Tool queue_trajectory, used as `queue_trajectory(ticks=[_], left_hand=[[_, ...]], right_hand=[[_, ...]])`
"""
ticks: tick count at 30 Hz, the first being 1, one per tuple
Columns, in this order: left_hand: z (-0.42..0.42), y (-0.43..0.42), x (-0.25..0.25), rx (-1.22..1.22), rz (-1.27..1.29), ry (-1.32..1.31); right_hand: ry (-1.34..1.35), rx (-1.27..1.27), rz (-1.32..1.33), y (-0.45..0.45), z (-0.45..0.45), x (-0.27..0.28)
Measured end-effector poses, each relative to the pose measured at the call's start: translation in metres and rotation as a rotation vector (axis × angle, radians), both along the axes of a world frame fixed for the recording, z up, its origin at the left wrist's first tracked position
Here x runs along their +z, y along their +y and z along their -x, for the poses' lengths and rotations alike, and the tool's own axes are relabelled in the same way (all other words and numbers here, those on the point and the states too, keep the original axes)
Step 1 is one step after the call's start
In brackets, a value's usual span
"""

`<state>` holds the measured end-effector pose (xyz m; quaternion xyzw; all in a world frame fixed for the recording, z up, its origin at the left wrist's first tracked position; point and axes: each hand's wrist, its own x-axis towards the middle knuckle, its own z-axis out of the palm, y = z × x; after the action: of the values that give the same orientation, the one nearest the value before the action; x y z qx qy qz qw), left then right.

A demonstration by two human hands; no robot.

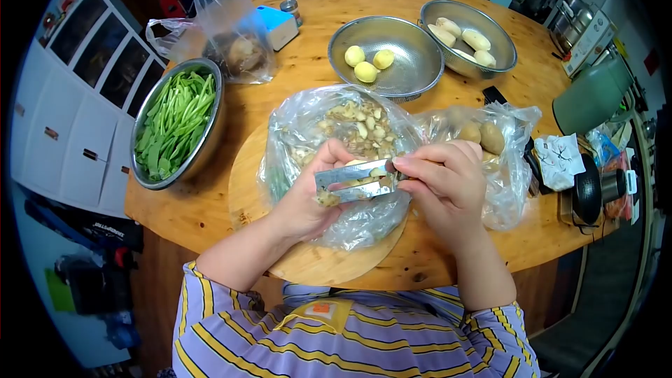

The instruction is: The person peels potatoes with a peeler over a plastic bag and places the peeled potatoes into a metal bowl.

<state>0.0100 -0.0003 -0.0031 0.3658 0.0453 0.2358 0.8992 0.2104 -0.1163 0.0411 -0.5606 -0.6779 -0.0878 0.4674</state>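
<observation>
Grips a metal peeler (344,176) at one end between the pinched fingers of the right hand (442,178). Cups a potato (327,199), mostly hidden behind the peeler, in the curled left hand (308,196). Just beneath both hands, an open plastic bag (353,229) of peelings (360,123) on a round board (245,175) atop the worktop (308,63). Just beyond the right hand, bagged whole potatoes (492,138). Farther beyond the hands, a metal bowl (416,73) with three peeled potatoes (365,72). Well left of the left hand, a bowl of leafy greens (178,122).
</observation>
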Motion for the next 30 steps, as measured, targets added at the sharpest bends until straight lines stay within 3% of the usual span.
queue_trajectory(ticks=[12, 15, 17, 20, 23, 24, 27, 30], left_hand=[[-0.001, -0.002, 0.008, 0.072, -0.102, 0.205], [0.0, -0.003, 0.006, 0.095, -0.084, 0.219], [0.001, -0.001, -0.003, 0.056, -0.037, 0.087], [0.002, 0.001, 0.004, 0.021, -0.039, 0.069], [0.0, 0.0, 0.0, 0.001, -0.101, 0.017], [0.0, -0.003, 0.004, 0.017, -0.11, 0.043], [-0.003, -0.004, 0.005, 0.079, -0.028, 0.011], [0.003, -0.002, 0.002, 0.142, -0.109, 0.095]], right_hand=[[-0.129, -0.039, -0.07, -0.001, 0.0, 0.003], [-0.095, -0.041, -0.058, -0.001, 0.001, 0.001], [-0.056, -0.042, -0.026, -0.001, 0.001, 0.002], [0.171, 0.036, 0.161, 0.002, -0.003, -0.003], [0.571, 0.01, 0.551, 0.008, -0.022, -0.025], [0.735, 0.038, 0.514, 0.006, -0.018, -0.025], [0.595, 0.045, 0.391, 0.004, -0.015, -0.01], [-0.042, -0.077, 0.038, 0.001, -0.007, 0.001]])
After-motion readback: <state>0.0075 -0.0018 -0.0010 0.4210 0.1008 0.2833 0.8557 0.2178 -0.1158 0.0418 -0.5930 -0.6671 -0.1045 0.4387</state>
